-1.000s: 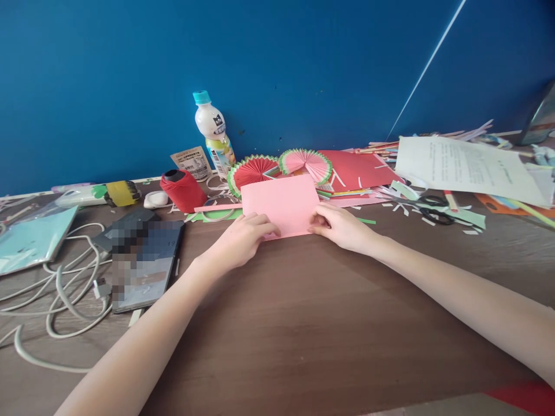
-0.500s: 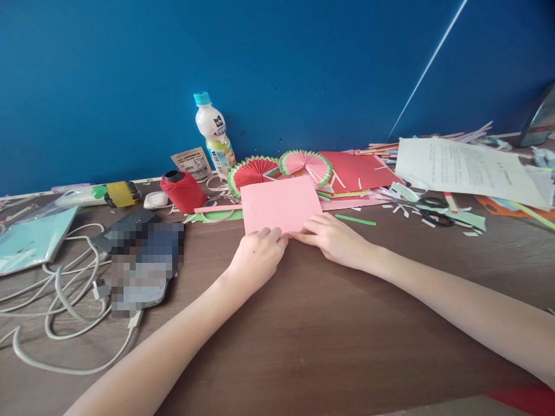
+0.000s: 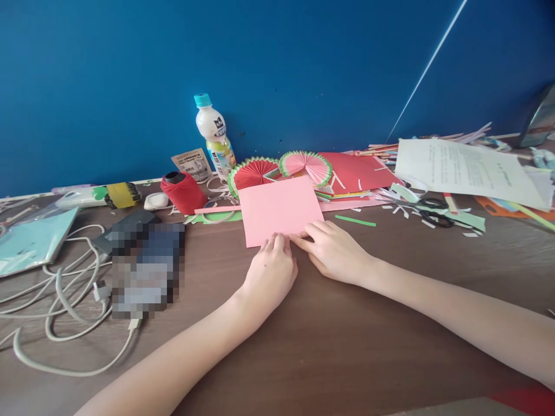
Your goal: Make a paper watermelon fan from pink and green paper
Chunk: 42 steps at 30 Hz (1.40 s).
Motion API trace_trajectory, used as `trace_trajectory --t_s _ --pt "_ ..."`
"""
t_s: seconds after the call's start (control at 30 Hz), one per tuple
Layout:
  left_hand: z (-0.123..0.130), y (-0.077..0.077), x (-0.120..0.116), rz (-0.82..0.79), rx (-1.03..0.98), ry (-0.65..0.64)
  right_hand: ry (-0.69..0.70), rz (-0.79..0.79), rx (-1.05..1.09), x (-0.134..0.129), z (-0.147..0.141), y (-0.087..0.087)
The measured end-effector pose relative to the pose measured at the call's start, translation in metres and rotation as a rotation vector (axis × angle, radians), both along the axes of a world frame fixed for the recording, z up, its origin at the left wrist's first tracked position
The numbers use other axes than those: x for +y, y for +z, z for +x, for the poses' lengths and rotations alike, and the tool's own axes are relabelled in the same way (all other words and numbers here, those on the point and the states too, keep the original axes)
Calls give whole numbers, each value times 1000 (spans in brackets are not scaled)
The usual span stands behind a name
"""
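A pink sheet of paper lies in front of me on the brown table, its near-left corner uncovered. At the middle of the sheet's near edge, my left hand has its fingers closed on the paper. My right hand pinches the same edge just to the right, its fingertips close to those of the left. The thumbs are partly hidden. Behind the sheet stand two pleated paper fans, one red with a green rim and one pink with a green rim.
To the left are a phone, white cables and a red-wrapped spool. A bottle stands against the blue wall. Behind and right lie red paper, black scissors, a printed sheet and scraps.
My left hand has slid right and nearer to me along the edge, uncovering the near-left corner of the pink paper. My right hand and the sheet have shifted slightly nearer.
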<state>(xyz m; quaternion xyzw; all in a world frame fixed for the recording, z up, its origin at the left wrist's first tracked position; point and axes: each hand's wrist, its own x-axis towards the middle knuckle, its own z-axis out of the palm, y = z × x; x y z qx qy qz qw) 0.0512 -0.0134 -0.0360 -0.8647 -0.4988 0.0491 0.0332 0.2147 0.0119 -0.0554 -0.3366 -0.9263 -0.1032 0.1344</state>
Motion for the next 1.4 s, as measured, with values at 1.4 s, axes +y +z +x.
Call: trace_trajectory --t_s 1.4 --pt "-53 14 46 37 -79 -179 -4 -143 265 32 29 -9"
